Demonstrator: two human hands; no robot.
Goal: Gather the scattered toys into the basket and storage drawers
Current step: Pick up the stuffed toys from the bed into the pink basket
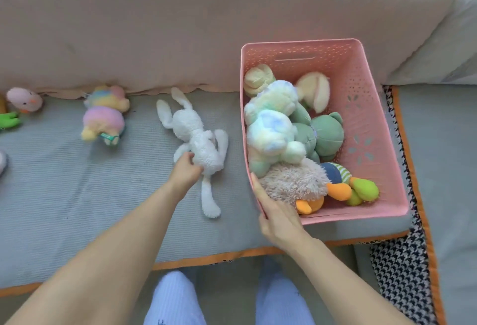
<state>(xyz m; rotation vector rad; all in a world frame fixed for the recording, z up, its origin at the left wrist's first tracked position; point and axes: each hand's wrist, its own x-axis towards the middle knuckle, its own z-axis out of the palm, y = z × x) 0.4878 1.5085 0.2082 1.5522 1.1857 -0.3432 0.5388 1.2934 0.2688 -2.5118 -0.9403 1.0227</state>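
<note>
**White rabbit in hand, basket steadied**

Left hand (186,169) curls round the middle of the long-limbed white plush rabbit (196,141), which lies flat on the grey ribbed sofa cushion (77,195), just left of the pink perforated plastic basket (361,107). Right hand (277,215) grips the basket's near-left corner, thumb along the rim and fingers hidden behind the wall. Basket sits at the right end of the cushion, its near edge close to the cushion's front.

Risks, as a judgement:
- The rabbit's ears and legs dangle; lifted by the middle, a limb could catch on the basket rim and drag the toy back out.
- The basket is already heaped (the shaggy beige plush (294,182) rides high at the near end), so another toy dropped on top may roll over the wall.
- A pull on the corner could tip the basket off the cushion's front edge.

Count:
- Basket: one. Storage drawers: none in view.
- Toys in the basket: at least six distinguishable; overlap prevents an exact tally.
- Toys loose on the cushion: the rabbit, a pastel rainbow plush (105,115), a pink round plush (24,99), a green piece (9,119) at the far left edge, partly cut off.
</note>
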